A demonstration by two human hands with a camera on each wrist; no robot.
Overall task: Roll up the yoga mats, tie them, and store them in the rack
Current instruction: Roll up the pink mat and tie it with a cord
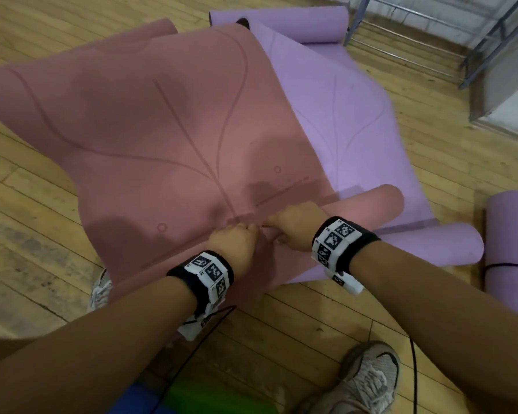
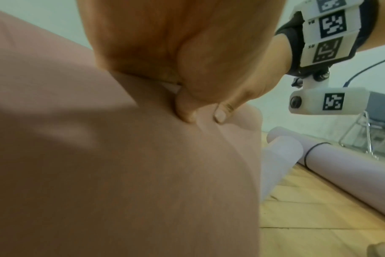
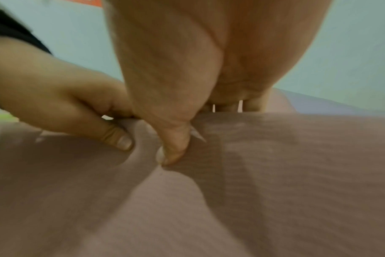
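A pink yoga mat (image 1: 150,124) lies spread on the wooden floor, overlapping a purple mat (image 1: 350,115). Its near end is curled into a low roll (image 1: 368,201). My left hand (image 1: 237,240) and right hand (image 1: 293,225) sit side by side at the middle of that near edge, fingers curled over it. In the left wrist view my left hand (image 2: 187,111) pinches the pink mat (image 2: 121,173). In the right wrist view my right hand (image 3: 171,153) pinches the pink mat (image 3: 275,173), with my left hand (image 3: 77,113) gripping beside it.
A rolled purple mat tied with a black cord (image 1: 512,249) lies at the right. The purple mat's ends are curled (image 1: 311,22). A grey metal rack (image 1: 476,34) stands at the back right. My shoes (image 1: 368,380) are near the mat. Green and blue rolls (image 1: 192,398) lie below.
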